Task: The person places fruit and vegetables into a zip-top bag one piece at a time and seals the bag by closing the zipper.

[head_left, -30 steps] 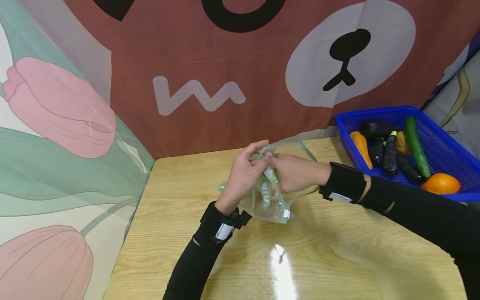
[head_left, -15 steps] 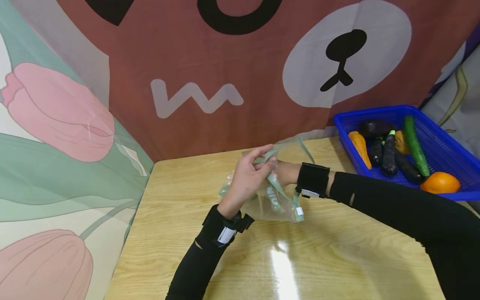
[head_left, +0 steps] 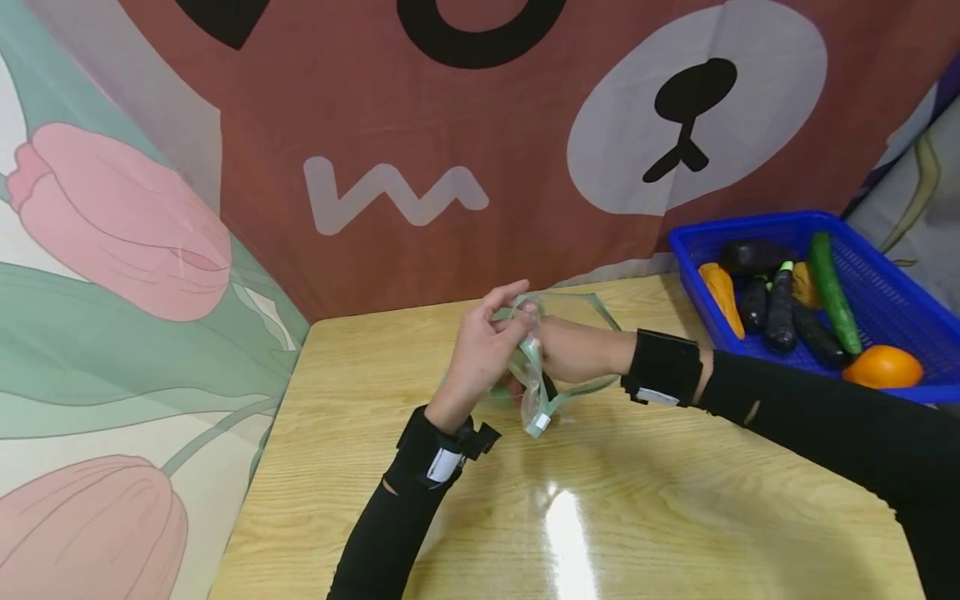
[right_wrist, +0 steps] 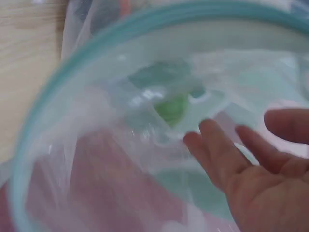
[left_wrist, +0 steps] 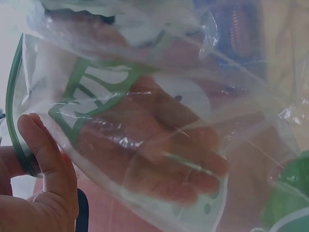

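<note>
A clear zip bag (head_left: 534, 392) with a pale green rim and a white slider is held above the wooden table, mouth turned to the right. My left hand (head_left: 483, 346) pinches its rim; in the left wrist view the thumb (left_wrist: 41, 145) presses at the green zip edge. Through the mouth reaches my right hand (head_left: 581, 346). Seen through the plastic in the left wrist view, the right hand's fingers (left_wrist: 169, 159) are inside the bag. The right wrist view shows that hand (right_wrist: 260, 169) with extended, parted fingers and nothing in them. A blurred green item (right_wrist: 171, 108) lies beyond the fingertips.
At the right stands a blue basket (head_left: 892, 275) with a cucumber (head_left: 832, 292), several dark eggplants (head_left: 780, 312), an orange (head_left: 883, 367) and yellow-orange produce (head_left: 722, 296). A printed cloth (head_left: 420, 108) hangs behind the wooden table (head_left: 637, 500).
My right hand went left, deeper into the bag, then drew partly back to the right. The bag turned, and its slider end swung left. The left hand kept its pinch, shifting slightly.
</note>
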### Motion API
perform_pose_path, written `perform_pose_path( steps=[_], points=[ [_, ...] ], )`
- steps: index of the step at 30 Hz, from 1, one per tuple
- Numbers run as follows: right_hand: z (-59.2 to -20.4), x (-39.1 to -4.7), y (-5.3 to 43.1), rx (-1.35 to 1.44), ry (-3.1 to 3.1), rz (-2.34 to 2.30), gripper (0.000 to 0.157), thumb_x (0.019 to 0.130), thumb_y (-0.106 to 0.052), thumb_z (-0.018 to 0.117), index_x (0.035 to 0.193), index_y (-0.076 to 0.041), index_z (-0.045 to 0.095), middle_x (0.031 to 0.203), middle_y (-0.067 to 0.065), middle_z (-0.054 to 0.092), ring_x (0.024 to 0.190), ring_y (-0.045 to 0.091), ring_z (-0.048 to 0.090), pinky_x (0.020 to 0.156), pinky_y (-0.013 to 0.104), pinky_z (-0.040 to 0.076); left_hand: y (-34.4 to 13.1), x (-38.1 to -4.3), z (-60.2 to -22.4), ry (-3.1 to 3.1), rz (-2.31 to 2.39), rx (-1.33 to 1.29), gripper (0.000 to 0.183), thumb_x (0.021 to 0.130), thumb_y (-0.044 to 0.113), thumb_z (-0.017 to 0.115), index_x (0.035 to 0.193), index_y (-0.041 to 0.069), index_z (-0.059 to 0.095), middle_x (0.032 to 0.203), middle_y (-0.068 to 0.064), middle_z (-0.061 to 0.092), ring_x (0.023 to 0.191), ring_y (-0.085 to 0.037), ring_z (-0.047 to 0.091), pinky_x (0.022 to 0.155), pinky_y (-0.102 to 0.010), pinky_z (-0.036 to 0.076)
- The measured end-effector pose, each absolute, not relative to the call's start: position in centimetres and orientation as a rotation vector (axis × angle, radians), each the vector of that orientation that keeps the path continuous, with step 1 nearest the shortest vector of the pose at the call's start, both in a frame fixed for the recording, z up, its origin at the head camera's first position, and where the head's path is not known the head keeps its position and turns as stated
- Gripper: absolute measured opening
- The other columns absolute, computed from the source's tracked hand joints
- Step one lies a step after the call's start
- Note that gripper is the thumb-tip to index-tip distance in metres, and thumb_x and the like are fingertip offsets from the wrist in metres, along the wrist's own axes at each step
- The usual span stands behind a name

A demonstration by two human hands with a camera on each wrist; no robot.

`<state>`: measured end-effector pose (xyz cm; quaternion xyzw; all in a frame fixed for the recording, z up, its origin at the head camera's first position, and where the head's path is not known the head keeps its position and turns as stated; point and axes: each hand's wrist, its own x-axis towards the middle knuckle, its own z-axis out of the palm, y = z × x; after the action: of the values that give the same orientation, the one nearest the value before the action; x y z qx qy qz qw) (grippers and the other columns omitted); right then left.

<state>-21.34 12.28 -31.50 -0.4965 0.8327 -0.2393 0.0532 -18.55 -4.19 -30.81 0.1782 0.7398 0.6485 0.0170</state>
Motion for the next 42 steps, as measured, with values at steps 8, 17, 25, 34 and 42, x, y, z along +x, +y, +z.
perform_pose_path(
  steps=[8,17,25,34,42],
  points=[
    [-27.3,-19.2,15.1,-1.305,2.581,-0.638,0.023,0.095,-0.009,0.054,0.116,-0.009,0.063,0.111,0.005,0.064,0.096,0.014,0.061,0.08,0.031,0.052,-4.9,-18.4,-30.4,2.222,2.062,0.528,0.055,0.091,0.009,0.058,0.142,0.02,0.042,0.121,-0.008,0.052,0.061,-0.009,0.053,0.046,-0.023,0.039],
    [-24.2,-20.6,22.1,-0.881,2.793,-0.912,0.024,0.096,-0.023,0.056,0.117,-0.016,0.063,0.111,0.001,0.064,0.098,0.015,0.062,0.08,0.032,0.052,-5.4,-18.5,-30.5,2.267,2.025,0.666,0.072,0.084,-0.003,0.062,0.147,0.019,0.034,0.142,-0.007,0.036,0.107,-0.038,0.052,0.062,-0.02,0.049],
    [-26.4,-25.7,29.0,-0.359,2.841,-0.921,0.054,0.094,-0.045,0.052,0.132,-0.007,0.049,0.125,0.019,0.054,0.1,0.03,0.06,0.078,0.038,0.05,-5.8,-18.4,-30.6,2.228,2.054,0.666,0.068,0.085,-0.005,0.059,0.145,0.019,0.038,0.135,-0.01,0.04,0.109,-0.041,0.052,0.059,-0.022,0.051],
    [-31.2,-29.2,34.7,-0.141,2.799,-0.982,0.065,0.096,-0.044,0.047,0.135,0.007,0.038,0.134,0.031,0.041,0.115,0.047,0.049,0.085,0.045,0.052,-6.0,-18.4,-31.0,2.289,1.998,0.678,0.067,0.084,-0.006,0.059,0.144,0.017,0.041,0.13,-0.011,0.045,0.106,-0.035,0.055,0.06,-0.023,0.052],
    [-34.4,-30.8,36.6,-0.071,2.748,-0.912,0.073,0.096,-0.04,0.05,0.134,0.019,0.029,0.13,0.042,0.035,0.117,0.054,0.043,0.087,0.051,0.049,-5.8,-18.2,-31.1,2.288,2.011,0.677,0.066,0.084,-0.005,0.058,0.144,0.016,0.041,0.13,-0.012,0.045,0.102,-0.033,0.055,0.059,-0.025,0.052]
  ],
)
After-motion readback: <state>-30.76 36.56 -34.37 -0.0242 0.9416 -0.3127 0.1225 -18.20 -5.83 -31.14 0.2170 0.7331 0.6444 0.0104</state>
